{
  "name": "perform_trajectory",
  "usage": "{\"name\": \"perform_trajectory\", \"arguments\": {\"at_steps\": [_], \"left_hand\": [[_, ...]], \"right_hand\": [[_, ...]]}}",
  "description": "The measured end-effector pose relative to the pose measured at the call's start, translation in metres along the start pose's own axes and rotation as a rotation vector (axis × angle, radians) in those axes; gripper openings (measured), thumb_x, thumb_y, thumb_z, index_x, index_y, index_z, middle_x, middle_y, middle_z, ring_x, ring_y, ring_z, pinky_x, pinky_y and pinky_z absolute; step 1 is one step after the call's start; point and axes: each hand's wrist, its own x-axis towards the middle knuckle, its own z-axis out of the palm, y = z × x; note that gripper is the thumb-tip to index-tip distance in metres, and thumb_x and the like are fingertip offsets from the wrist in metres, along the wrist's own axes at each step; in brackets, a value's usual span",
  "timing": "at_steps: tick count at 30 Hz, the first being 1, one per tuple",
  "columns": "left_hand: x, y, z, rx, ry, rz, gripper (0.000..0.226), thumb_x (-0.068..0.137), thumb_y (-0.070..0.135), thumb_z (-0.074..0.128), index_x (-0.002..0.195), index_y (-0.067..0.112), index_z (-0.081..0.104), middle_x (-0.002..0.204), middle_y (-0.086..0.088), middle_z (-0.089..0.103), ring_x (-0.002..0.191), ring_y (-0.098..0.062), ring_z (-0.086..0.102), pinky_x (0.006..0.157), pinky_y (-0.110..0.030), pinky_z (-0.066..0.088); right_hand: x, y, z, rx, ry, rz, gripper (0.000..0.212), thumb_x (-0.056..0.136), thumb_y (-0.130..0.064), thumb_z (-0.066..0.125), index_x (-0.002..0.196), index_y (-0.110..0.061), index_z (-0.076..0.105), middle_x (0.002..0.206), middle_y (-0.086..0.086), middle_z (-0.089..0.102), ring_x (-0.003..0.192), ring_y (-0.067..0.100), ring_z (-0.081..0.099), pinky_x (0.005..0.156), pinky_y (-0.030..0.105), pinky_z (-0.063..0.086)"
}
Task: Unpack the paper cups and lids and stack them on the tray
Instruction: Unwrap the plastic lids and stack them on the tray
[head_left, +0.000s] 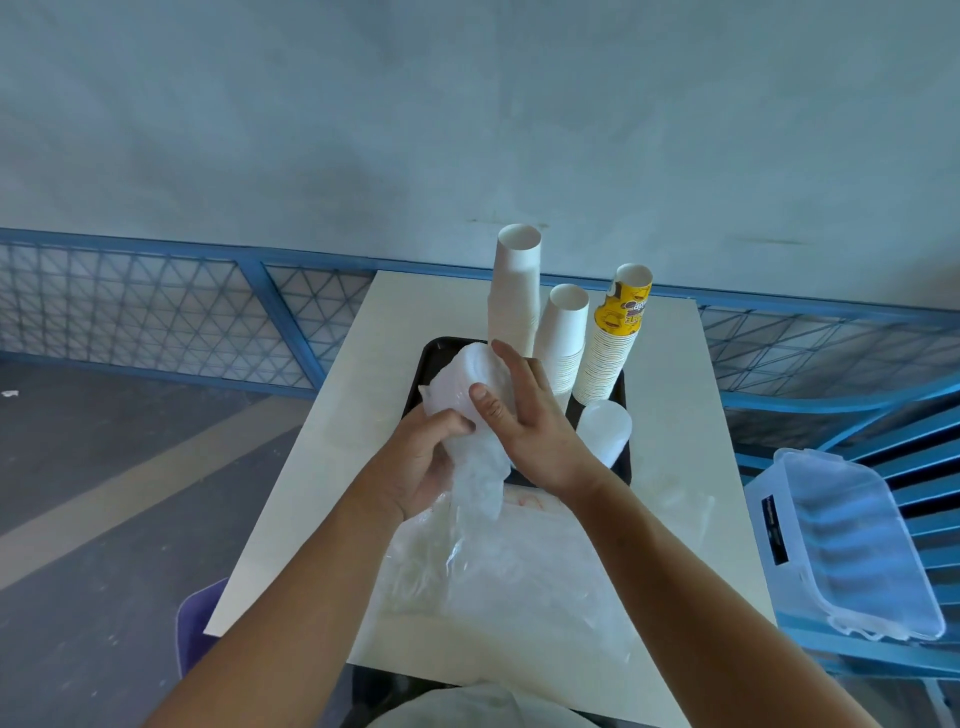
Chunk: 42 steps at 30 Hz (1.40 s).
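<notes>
A black tray (430, 353) lies on the white table (322, 467). On its far side stand two stacks of white paper cups (515, 291) (563, 338) and a yellow-printed cup stack (613, 348). A stack of translucent lids (605, 431) lies on the tray's right. Over the tray's left part, my left hand (421, 462) grips the loose plastic sleeve (480, 478) of a lid stack (467, 374). My right hand (524, 415) presses on that lid stack from the right, thumb on its front.
Crumpled clear plastic bags (493, 571) cover the table's near part. A clear plastic box (847, 540) rests on a blue chair (924, 467) at the right. A blue mesh fence (156, 301) runs behind the table. A purple stool (195, 623) stands at the table's near-left corner.
</notes>
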Motion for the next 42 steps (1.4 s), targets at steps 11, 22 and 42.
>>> {"name": "perform_trajectory", "arguments": {"at_steps": [11, 22, 42], "left_hand": [[0.003, 0.052, -0.102, -0.108, 0.134, -0.105, 0.052, 0.107, 0.056, 0.046, 0.142, 0.023, 0.065, 0.134, -0.013, 0.071, 0.127, -0.031, 0.067, 0.114, -0.053, 0.047], [0.008, 0.086, -0.185, -0.136, 0.057, -0.084, 0.033, 0.11, 0.048, 0.045, 0.118, 0.046, 0.076, 0.128, -0.003, 0.075, 0.127, -0.028, 0.067, 0.112, -0.052, 0.048], [0.027, 0.086, -0.21, -0.02, 0.016, -0.111, 0.05, 0.105, 0.053, 0.054, 0.143, 0.022, 0.063, 0.134, -0.016, 0.07, 0.124, -0.033, 0.069, 0.093, -0.045, 0.062]], "right_hand": [[0.046, -0.031, 0.107, -0.04, 0.087, 0.075, 0.08, 0.085, -0.074, 0.055, 0.153, -0.038, 0.033, 0.15, -0.011, 0.039, 0.141, 0.014, 0.035, 0.115, 0.044, 0.04], [0.095, -0.054, 0.178, -0.178, 0.066, 0.166, 0.091, 0.083, -0.07, 0.059, 0.158, -0.033, 0.027, 0.15, -0.002, 0.035, 0.141, 0.023, 0.032, 0.116, 0.046, 0.035], [0.113, -0.045, 0.197, -0.145, 0.106, 0.266, 0.103, 0.077, -0.082, 0.055, 0.161, -0.034, 0.018, 0.15, -0.003, 0.032, 0.144, 0.026, 0.033, 0.117, 0.055, 0.037]]}}
